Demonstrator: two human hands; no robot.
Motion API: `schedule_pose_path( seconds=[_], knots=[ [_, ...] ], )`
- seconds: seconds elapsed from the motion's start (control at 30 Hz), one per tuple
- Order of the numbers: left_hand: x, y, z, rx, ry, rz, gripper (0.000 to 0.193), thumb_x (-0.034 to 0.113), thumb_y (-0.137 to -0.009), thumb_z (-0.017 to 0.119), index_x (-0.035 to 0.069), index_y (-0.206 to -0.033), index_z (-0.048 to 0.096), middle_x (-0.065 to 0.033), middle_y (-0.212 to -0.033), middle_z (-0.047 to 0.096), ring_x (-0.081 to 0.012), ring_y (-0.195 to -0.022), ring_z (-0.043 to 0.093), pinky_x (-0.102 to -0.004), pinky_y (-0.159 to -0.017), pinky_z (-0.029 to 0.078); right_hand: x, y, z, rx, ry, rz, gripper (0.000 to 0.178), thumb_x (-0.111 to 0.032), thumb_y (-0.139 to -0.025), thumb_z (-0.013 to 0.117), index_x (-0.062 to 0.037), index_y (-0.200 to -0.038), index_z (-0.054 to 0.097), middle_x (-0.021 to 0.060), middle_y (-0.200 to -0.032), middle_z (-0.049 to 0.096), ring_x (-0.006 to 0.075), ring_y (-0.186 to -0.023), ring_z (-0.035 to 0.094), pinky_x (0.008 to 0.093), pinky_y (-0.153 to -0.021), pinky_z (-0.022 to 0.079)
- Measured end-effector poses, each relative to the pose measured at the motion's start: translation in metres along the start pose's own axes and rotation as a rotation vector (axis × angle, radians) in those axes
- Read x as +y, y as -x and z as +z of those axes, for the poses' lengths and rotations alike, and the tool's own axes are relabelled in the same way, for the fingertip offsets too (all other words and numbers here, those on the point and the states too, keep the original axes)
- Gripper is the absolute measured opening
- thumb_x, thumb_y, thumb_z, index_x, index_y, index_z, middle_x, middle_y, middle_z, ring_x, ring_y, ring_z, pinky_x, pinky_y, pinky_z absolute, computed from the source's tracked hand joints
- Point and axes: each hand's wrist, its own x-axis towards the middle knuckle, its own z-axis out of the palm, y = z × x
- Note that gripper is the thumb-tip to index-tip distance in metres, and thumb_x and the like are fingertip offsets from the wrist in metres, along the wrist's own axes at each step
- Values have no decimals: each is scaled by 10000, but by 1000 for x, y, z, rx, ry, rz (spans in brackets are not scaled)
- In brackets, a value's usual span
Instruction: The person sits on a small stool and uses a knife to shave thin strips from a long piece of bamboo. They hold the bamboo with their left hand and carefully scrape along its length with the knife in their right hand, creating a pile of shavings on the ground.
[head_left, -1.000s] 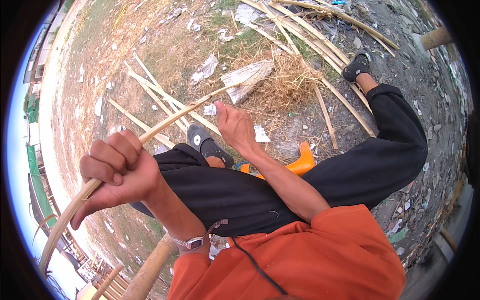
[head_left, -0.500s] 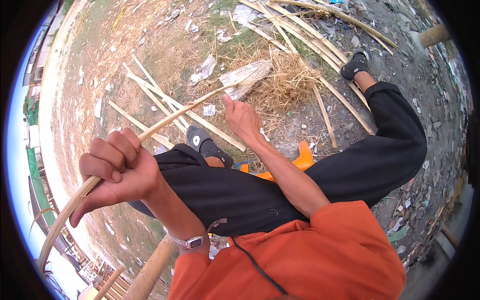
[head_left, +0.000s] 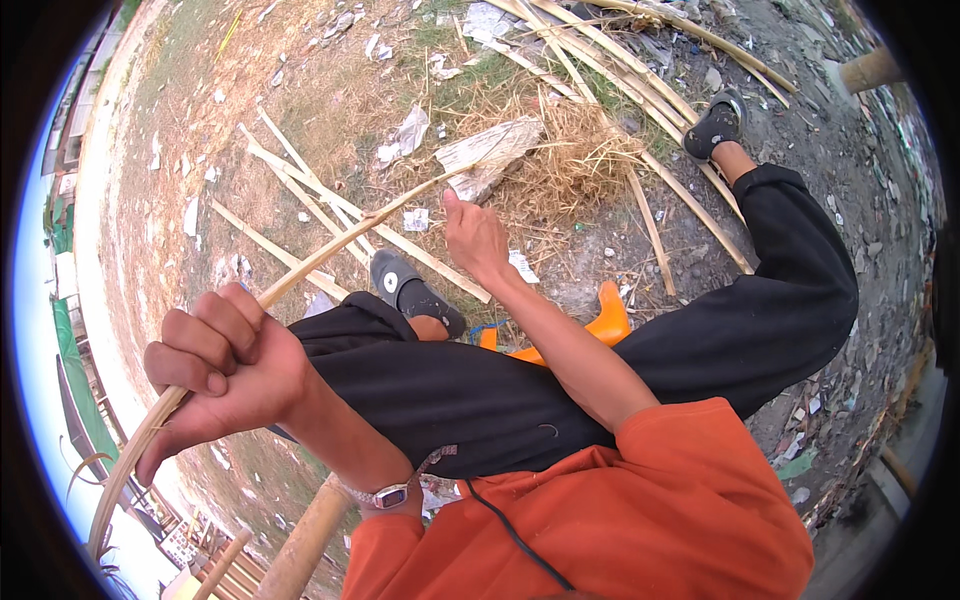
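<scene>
"Tan strip [head_left: 320, 257]: position?"
"Gripped in the left hand [head_left: 230, 360], extending toward 2 and 7 o'clock."
"Right hand [head_left: 478, 238]?"
"Curled, thumb raised near the strip's 2-o'clock end; whether it holds anything cannot be told."
"Change?"
"Left hand shifted slightly toward 7 o'clock."

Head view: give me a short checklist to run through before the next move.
1. Left hand, grip closed around the long strip: ok.
2. Right hand apart from the strip: cannot tell; its thumb shows close to the far end.
3. Right hand's contents: cannot tell; the palm is hidden.
4. Far end resting on the pale block: cannot tell; they overlap in view.
5. Long strip wholly in view: not ok; it runs out at lower left.
6. Right shoe clear of the loose strips: not ok; they meet in view.
</scene>
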Motion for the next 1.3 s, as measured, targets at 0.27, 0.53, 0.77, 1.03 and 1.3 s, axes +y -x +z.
schedule_pose_path(
  seconds=[0.27, 0.53, 0.77, 1.03, 1.3],
  knots=[
    [2, 5, 6, -7, -28, 1, 712, 841, -654, 328, 152, -519, 215, 35, -480, 183, -71, -399, 127, -243, -410, 86, 21, -17, 8, -51, -11, 29, 651, -447, -929, 255, 46, -751, 641, 306, -767, 592, 460, -761, 579, 503, -724, 447],
    [0, 0, 1, -41, -33, -3, 711, 840, -658, 332, 153, -518, 214, 38, -477, 179, -73, -401, 122, -244, -407, 82, 10, -16, 7, -37, 2, 2, 627, -444, -928, 251, 33, -826, 645, 297, -754, 598, 445, -769, 591, 510, -730, 449],
    [5, -1, -2, -2, -45, 0, 715, 840, -664, 318, 147, -525, 210, 34, -483, 177, -78, -411, 112, -248, -409, 93, 14, -10, 5, -109, 84, 12, 604, -430, -934, 264, 26, -815, 642, 271, -676, 597, 430, -656, 592, 493, -678, 471],
    [5, -13, -6, 177, -294, 25, 732, 859, -660, 234, 144, -510, 197, 31, -454, 147, -81, -392, 103, -238, -386, 91, 25, -26, 22, 48, 224, -79, 582, -436, -933, 270, 9, -814, 624, 280, -682, 595, 415, -694, 611, 489, -681, 476],
    [3, 7, 6, 15, -121, -24, 747, 848, -680, 188, 123, -512, 242, 25, -448, 164, -89, -387, 98, -253, -383, 92, 43, -44, 2, -64, 209, 38, 582, -430, -933, 271, 30, -934, 628, 267, -805, 617, 398, -808, 609, 480, -753, 460]
  ],
)
